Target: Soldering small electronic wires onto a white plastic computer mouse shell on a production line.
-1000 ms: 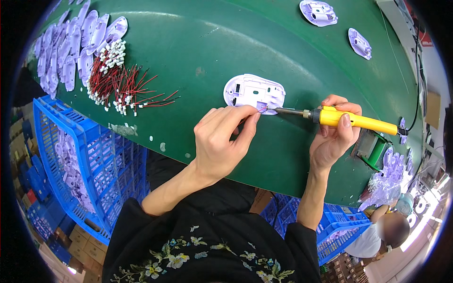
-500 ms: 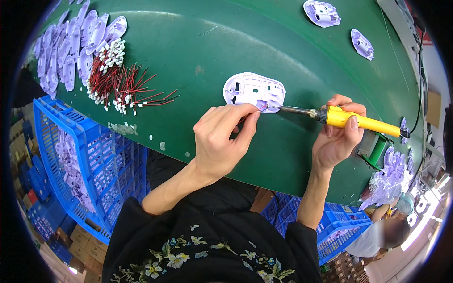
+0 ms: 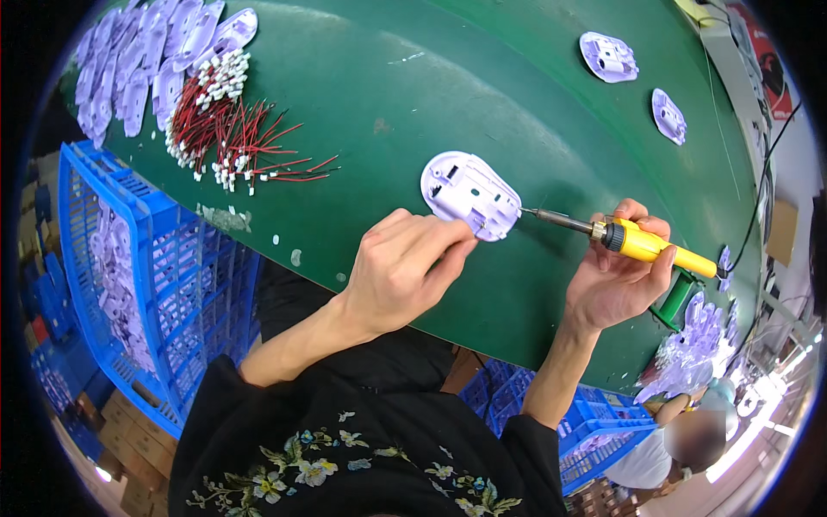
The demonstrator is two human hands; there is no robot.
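A lavender plastic shell (image 3: 469,194), oval with moulded slots and ribs inside, lies on the green table in front of me. My left hand (image 3: 409,267) is at its lower edge, thumb and forefinger pinched together; what they hold is hidden. My right hand (image 3: 622,271) grips a soldering iron (image 3: 642,244) by its yellow handle. The iron's metal tip points left and is at the shell's right edge; whether it touches cannot be told. To the left lies a heap of red and black wires (image 3: 220,129) with white connectors.
More lavender shells (image 3: 142,60) are piled at the far left, and two shells (image 3: 609,57) (image 3: 668,116) lie at the far right. A green stand (image 3: 679,299) and bagged lavender parts (image 3: 689,345) are near my right hand. Blue crates (image 3: 164,284) stand below the table edge; another person (image 3: 642,457) is at lower right.
The shell has turned clockwise, its right end now lower. The iron's tip has drawn back from the lower right part of the shell to its right edge. The whole view has shifted slightly.
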